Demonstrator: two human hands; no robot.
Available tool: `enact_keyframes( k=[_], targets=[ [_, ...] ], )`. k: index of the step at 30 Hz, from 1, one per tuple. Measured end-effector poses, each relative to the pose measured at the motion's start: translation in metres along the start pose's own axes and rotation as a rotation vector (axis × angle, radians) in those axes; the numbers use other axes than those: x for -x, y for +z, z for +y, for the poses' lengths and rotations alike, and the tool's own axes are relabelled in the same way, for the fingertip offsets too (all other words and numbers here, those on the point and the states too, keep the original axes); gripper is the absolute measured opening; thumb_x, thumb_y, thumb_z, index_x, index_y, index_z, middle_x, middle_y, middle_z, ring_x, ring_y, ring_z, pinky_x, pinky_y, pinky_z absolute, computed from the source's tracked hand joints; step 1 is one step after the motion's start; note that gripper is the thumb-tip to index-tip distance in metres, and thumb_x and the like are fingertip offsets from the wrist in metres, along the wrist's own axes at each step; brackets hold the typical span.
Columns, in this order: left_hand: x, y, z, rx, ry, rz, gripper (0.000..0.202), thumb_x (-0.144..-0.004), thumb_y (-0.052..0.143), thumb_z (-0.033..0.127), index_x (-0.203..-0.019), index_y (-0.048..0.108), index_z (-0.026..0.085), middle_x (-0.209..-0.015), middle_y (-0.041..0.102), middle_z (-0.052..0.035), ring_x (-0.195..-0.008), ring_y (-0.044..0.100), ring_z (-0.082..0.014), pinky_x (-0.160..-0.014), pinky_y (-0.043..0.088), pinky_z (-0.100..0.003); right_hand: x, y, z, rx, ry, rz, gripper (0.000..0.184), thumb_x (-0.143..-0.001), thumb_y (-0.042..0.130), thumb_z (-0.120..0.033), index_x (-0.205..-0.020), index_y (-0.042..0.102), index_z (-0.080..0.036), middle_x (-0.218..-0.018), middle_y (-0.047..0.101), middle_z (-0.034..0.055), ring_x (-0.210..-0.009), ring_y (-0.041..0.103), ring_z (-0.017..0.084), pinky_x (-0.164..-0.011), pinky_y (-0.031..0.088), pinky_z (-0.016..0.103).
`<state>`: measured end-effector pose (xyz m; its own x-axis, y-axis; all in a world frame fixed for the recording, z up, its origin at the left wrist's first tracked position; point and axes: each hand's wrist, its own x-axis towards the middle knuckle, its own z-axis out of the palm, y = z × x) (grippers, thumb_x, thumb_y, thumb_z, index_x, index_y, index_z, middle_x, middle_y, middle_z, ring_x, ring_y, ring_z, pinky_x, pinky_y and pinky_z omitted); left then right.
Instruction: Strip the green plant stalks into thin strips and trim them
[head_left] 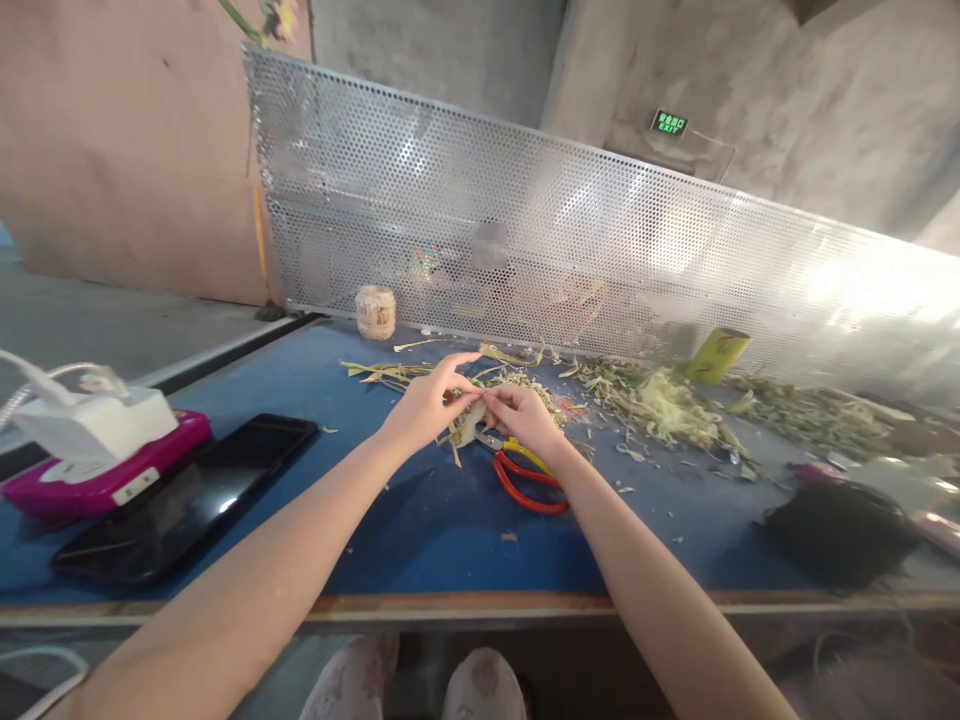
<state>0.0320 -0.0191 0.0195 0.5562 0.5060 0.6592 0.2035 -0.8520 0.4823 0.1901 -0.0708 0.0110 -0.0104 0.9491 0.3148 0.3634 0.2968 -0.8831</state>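
My left hand (435, 400) and my right hand (521, 415) meet above the middle of the blue table, thumb and forefinger of each pinched together. What sits between the fingertips is too small to make out. Just below them shows a pale, leaf-like piece (469, 424); whether it is held or lies on the table I cannot tell. Scissors with red and yellow handles (529, 488) lie under my right hand, blades pointing to the left. Behind the hands is a heap of dried greenish plant strips (517, 380), partly hidden by my fingers. Longer stalks (375, 372) lie to the left.
A black phone (195, 495) and a magenta power strip (161, 450) with a white plug lie at left. A jar wrapped in tape or twine (375, 312) stands near the perforated metal screen (450, 200). At right are more plant strips (660, 400), a yellow-green block (718, 355) and a dark bundle (836, 530).
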Motion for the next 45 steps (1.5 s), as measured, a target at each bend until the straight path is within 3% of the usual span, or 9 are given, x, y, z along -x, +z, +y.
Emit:
enact_keyframes(
  k=[6, 12, 22, 29, 32, 37, 45],
  targets=[
    [0.001, -0.001, 0.000, 0.038, -0.067, -0.044, 0.055, -0.080, 0.048, 0.029, -0.131, 0.027, 0.023, -0.089, 0.068, -0.0022, -0.066, 0.061, -0.0119, -0.061, 0.047, -0.023, 0.004, -0.002, -0.005, 0.226, -0.102, 0.028, 0.018, -0.075, 0.047, -0.030, -0.072, 0.058, -0.017, -0.051, 0.050, -0.0032, -0.047, 0.045, 0.008, -0.049, 0.035, 0.021],
    [0.002, 0.001, -0.002, -0.011, -0.024, -0.048, 0.053, -0.079, 0.048, 0.027, -0.129, 0.030, 0.023, -0.089, 0.067, -0.0021, -0.070, 0.061, -0.0129, -0.067, 0.047, -0.026, 0.004, -0.005, 0.000, 0.324, -0.132, 0.048, 0.020, -0.076, 0.047, -0.033, -0.078, 0.061, -0.019, -0.056, 0.053, -0.0016, -0.050, 0.047, 0.010, -0.050, 0.037, 0.022],
    [0.002, 0.001, 0.003, -0.017, -0.027, -0.006, 0.052, -0.077, 0.049, 0.020, -0.126, 0.031, 0.022, -0.084, 0.066, 0.0000, -0.069, 0.059, -0.0117, -0.067, 0.046, -0.025, 0.003, 0.001, -0.007, 0.171, -0.037, 0.033, 0.023, -0.077, 0.045, -0.035, -0.069, 0.056, -0.017, -0.048, 0.048, -0.0042, -0.041, 0.039, 0.007, -0.045, 0.032, 0.020],
    [0.003, 0.002, 0.002, -0.046, -0.041, -0.096, 0.060, -0.079, 0.046, 0.021, -0.133, 0.021, 0.026, -0.095, 0.065, -0.0016, -0.058, 0.055, -0.0091, -0.059, 0.044, -0.023, 0.000, -0.001, 0.004, 0.219, -0.059, 0.044, 0.015, -0.074, 0.049, -0.030, -0.073, 0.057, -0.017, -0.056, 0.053, -0.0019, -0.049, 0.049, 0.009, -0.051, 0.038, 0.022],
    [0.003, 0.002, 0.002, -0.050, -0.034, -0.145, 0.062, -0.082, 0.043, 0.020, -0.136, 0.014, 0.029, -0.101, 0.065, -0.0013, -0.066, 0.059, -0.0108, -0.064, 0.044, -0.023, 0.001, -0.004, 0.006, 0.378, -0.110, 0.074, 0.017, -0.075, 0.049, -0.031, -0.077, 0.060, -0.019, -0.065, 0.058, -0.0002, -0.055, 0.050, 0.010, -0.053, 0.038, 0.022],
    [0.003, -0.001, 0.003, -0.078, -0.045, -0.184, 0.057, -0.083, 0.041, 0.021, -0.135, 0.018, 0.028, -0.099, 0.066, -0.0011, -0.083, 0.060, -0.0136, -0.073, 0.044, -0.025, 0.005, -0.006, -0.002, 0.634, -0.114, 0.083, 0.020, -0.077, 0.047, -0.032, -0.081, 0.063, -0.021, -0.064, 0.059, -0.0005, -0.055, 0.047, 0.010, -0.051, 0.032, 0.021],
    [0.002, -0.002, 0.005, -0.081, -0.063, -0.187, 0.055, -0.082, 0.042, 0.019, -0.133, 0.024, 0.024, -0.095, 0.066, -0.0025, -0.086, 0.059, -0.0145, -0.075, 0.043, -0.026, 0.005, -0.003, -0.003, 0.606, -0.076, 0.055, 0.024, -0.079, 0.044, -0.039, -0.079, 0.061, -0.022, -0.061, 0.057, -0.0017, -0.055, 0.047, 0.010, -0.052, 0.032, 0.021]
  ],
)
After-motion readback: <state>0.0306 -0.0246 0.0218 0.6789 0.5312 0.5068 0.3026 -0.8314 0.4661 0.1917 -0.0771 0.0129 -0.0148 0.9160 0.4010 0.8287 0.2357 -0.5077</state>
